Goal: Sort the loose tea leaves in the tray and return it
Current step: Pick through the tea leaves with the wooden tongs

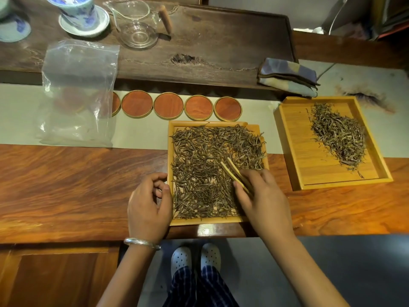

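Observation:
A square bamboo tray (205, 220) lies at the table's front edge, covered with a spread layer of loose dark tea leaves (199, 165). My right hand (263, 200) holds bamboo tweezers (232, 169) whose tips rest among the leaves in the tray's right half. My left hand (148, 202) rests at the tray's left rim with fingers curled loosely and nothing in it. A second bamboo tray (321, 173) to the right holds a smaller pile of tea leaves (338, 134).
A row of round wooden coasters (168, 106) lies behind the near tray. An empty clear plastic bag (77, 94) sits at the left. A folded cloth (287, 76), glass pitcher (132, 21) and blue-white porcelain cup (81, 14) stand on the dark tea board (221, 41).

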A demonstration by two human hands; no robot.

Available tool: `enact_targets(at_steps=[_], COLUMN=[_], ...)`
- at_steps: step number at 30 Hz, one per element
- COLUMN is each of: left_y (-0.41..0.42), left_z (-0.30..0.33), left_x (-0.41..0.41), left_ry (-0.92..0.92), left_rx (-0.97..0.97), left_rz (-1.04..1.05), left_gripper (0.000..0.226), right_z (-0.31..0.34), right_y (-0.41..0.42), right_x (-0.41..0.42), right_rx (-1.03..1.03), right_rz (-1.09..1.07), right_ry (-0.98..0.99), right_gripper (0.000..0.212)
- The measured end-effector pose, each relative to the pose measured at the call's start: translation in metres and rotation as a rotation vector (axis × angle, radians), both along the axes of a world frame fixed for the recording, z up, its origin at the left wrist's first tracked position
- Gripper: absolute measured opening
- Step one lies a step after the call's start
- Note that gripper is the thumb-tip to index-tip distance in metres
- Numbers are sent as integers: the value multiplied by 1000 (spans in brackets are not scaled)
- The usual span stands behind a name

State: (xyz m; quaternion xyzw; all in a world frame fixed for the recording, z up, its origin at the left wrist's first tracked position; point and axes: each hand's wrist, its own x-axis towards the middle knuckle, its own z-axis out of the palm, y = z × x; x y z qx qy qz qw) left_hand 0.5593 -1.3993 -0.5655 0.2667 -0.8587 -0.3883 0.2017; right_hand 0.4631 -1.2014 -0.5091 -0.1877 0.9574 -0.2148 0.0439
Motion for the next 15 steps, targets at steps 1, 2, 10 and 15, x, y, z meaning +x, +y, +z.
enact_targets(at_steps=[1,2,10,15], left_y=[0,0,0,1], left_z=[0,0,2,3], left_x=[0,0,-1,-1], left_ry=[-2,-3,-18,-18], left_rx=[3,5,12,11], left_rz=[0,-1,-2,-2], left_gripper=[20,20,21,19], right_z=[1,2,10,7], right_y=[0,1,38,22], right_x=[-3,-6,3,1], right_rx=[-14,-37,16,-2], right_rz=[-3,-12,-112,-90], right_ry=[7,24,7,-11], right_gripper=[29,29,27,29])
